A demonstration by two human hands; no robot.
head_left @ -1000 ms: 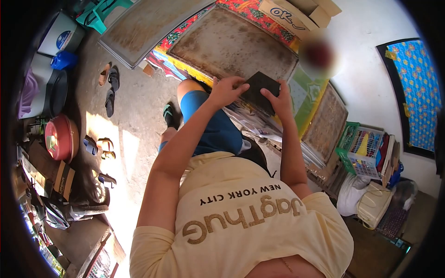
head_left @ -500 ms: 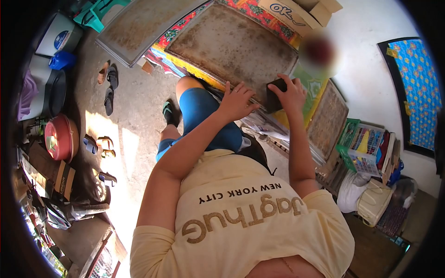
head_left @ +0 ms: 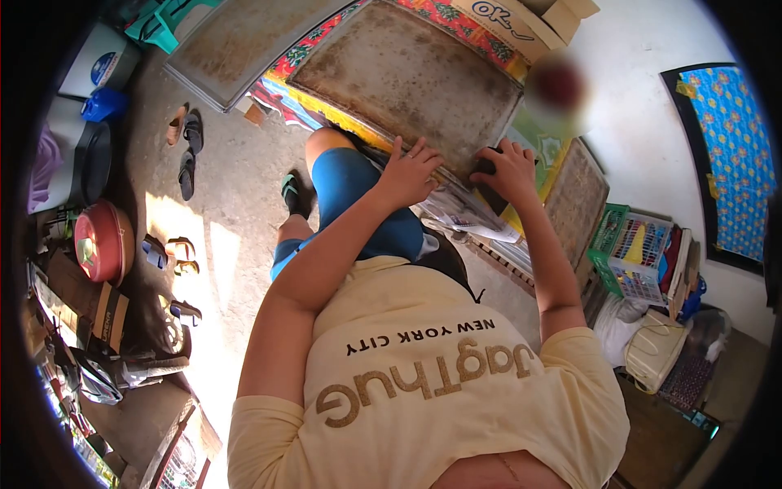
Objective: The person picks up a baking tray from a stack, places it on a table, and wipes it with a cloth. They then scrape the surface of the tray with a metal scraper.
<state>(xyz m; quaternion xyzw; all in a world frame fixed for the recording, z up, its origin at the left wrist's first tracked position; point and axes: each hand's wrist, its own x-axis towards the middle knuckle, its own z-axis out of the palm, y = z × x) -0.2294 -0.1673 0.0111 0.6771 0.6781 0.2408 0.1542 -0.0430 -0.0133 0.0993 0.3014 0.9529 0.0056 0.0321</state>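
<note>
A large metal tray (head_left: 415,73) with brown stains lies on a table covered in red and yellow patterned cloth. My left hand (head_left: 411,173) rests at the tray's near edge with its fingers spread and nothing held. At the tray's near right corner, my right hand (head_left: 513,169) is closed around a dark block (head_left: 486,165). The hand hides part of the block, which is low against the tray surface.
Another tray (head_left: 252,49) is at the upper left and a third stained tray (head_left: 577,191) at the right. An open cardboard box (head_left: 505,28) stands behind. Crates (head_left: 639,248) sit at the right. Sandals (head_left: 189,155) and a red basin (head_left: 102,240) are on the left floor.
My right hand has lowered, and the dark block shows less and sits flatter than before. My left hand has shifted slightly left along the tray's edge. The view has moved a little.
</note>
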